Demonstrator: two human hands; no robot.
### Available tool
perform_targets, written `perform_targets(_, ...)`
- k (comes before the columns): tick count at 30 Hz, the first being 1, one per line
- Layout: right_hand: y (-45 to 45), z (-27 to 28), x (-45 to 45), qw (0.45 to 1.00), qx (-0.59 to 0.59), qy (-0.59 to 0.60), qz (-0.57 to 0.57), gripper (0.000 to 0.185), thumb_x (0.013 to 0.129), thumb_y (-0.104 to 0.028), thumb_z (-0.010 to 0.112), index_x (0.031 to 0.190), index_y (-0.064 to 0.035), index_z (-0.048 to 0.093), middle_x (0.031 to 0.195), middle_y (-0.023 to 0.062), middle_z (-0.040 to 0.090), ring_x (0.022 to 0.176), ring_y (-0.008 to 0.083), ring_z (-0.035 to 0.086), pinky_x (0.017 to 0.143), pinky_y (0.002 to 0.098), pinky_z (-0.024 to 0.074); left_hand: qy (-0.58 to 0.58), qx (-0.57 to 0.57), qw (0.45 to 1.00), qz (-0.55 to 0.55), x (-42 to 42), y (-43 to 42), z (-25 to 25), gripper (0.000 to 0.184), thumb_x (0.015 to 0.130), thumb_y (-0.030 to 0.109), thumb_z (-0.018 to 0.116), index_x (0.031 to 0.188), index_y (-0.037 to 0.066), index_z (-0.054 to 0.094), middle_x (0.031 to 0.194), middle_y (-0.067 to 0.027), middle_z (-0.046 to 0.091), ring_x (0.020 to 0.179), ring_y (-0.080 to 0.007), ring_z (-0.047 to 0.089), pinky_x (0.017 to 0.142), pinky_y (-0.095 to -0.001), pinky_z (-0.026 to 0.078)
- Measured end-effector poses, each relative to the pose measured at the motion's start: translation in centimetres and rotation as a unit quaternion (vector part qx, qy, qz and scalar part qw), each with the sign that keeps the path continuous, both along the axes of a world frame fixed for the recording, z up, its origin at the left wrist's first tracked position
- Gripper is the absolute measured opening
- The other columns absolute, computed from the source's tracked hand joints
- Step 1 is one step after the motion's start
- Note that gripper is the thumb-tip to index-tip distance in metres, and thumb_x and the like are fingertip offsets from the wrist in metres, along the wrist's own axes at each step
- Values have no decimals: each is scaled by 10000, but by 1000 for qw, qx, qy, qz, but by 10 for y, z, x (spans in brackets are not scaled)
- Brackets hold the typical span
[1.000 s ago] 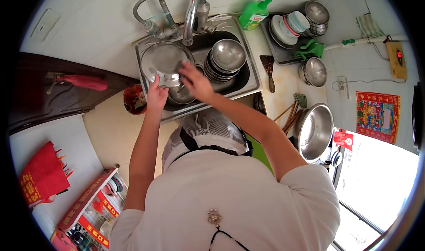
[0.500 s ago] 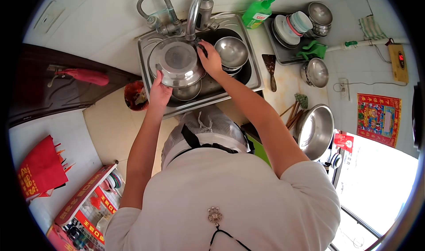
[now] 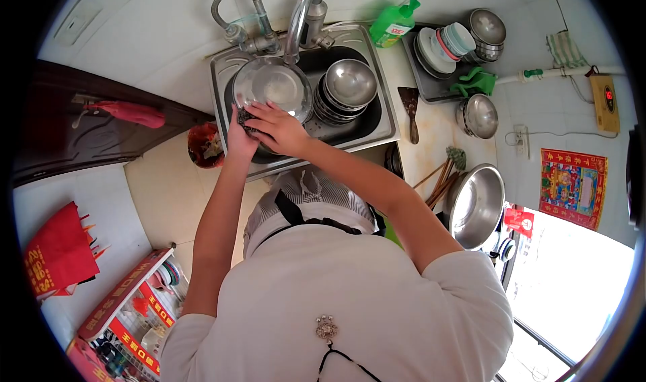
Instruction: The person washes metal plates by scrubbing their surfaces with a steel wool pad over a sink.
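While the basin (image 3: 274,82) is gripped by the left hand (image 3: 241,140), fingers partly hidden, the scourer (image 3: 245,118), clasped beneath fingers of the right hand (image 3: 281,131), is best pressed flat.

Pan (image 3: 274,82) left of bowls (image 3: 350,84), sink (image 3: 385,125) beneath

Kitchen: steel sink (image 3: 355,34), faucet (image 3: 296,28), stacked bowls (image 3: 350,86), spatula (image 3: 410,109).

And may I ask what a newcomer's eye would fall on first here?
Probably the shiny round metal vessel over the sink, where the right hand's fingers lie against a dark scrubber at the near-left edge. The stacked metal bowls inside the sink and the bright green bottle by its back right corner likely come next.
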State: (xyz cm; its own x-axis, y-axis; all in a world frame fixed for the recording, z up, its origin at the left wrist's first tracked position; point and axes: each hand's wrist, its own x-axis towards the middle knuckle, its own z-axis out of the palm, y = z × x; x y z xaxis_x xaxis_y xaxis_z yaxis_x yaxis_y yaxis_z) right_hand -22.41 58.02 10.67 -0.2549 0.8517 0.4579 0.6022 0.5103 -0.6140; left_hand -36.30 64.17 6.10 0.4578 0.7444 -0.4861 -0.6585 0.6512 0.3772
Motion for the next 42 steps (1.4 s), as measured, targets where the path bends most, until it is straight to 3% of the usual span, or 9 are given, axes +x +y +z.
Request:
perform_targets(7,-5,3,22,997,5,-69,18,288,814,-163,589,1094,-103,558,1322,88,450,1245,277,397,1045,436,294,79,48,994,-58,5,1,20,519,918,529,356,1111,86,544,979,-4,615,925,-149,584,800,-316,464)
perform_targets(12,51,-15,17,967,-86,165,-174,280,875,-169,526,1119,-30,527,1242,192,497,1151,337,478,927,380,409,180,98,968,-148,9,3,25,490,914,476,421,1148,62,538,993,-47,618,848,-160,613,756,-315,488)
perform_targets(14,59,-17,20,927,-215,257,-172,260,871,-155,527,1090,-16,541,1185,210,533,1132,348,495,910,360,417,225,157,955,-116,20,0,29,472,913,425,463,1201,54,510,1006,-66,614,823,-181,619,761,-325,492)
perform_targets(17,46,-31,6,905,-209,343,-141,269,880,-140,515,1120,-19,532,1226,196,512,1174,321,471,945,347,392,138,87,983,-86,10,12,21,471,895,362,530,1267,85,446,994,-43,606,818,-164,594,770,-285,476)
perform_targets(23,15,-42,-14,951,-135,266,-84,273,889,-109,497,1150,-31,500,1293,165,463,1225,293,426,986,318,345,166,66,982,-64,2,13,8,237,908,326,528,980,120,618,867,27,625,761,-73,579,654,-210,442)
perform_targets(30,41,-34,-5,900,-221,353,-128,211,908,-100,475,1108,-38,502,1203,130,523,1159,240,481,954,293,354,208,100,972,-49,7,4,6,496,866,65,546,1327,39,365,968,-48,619,809,-131,606,669,-239,486)
perform_targets(32,43,-35,-1,933,-182,290,-111,206,882,-105,503,1076,-36,523,1199,149,527,1133,282,498,947,322,371,236,106,965,-49,8,6,5,625,833,-4,555,1385,34,264,1009,-73,615,826,-144,611,685,-249,498)
perform_targets(35,55,-38,5,977,-69,174,-102,208,851,-101,530,1049,-41,547,1182,174,537,1077,353,514,915,376,407,247,144,955,-78,1,-1,-10,631,797,-38,580,1363,19,308,1027,-83,620,856,-145,614,716,-246,496)
perform_targets(42,73,-66,49,910,-180,197,-317,258,839,-97,547,1090,-37,538,1208,185,513,1103,357,499,928,379,404,184,113,976,-28,-8,-8,-9,513,830,-67,520,1316,44,399,1110,-89,595,966,-157,589,828,-290,483)
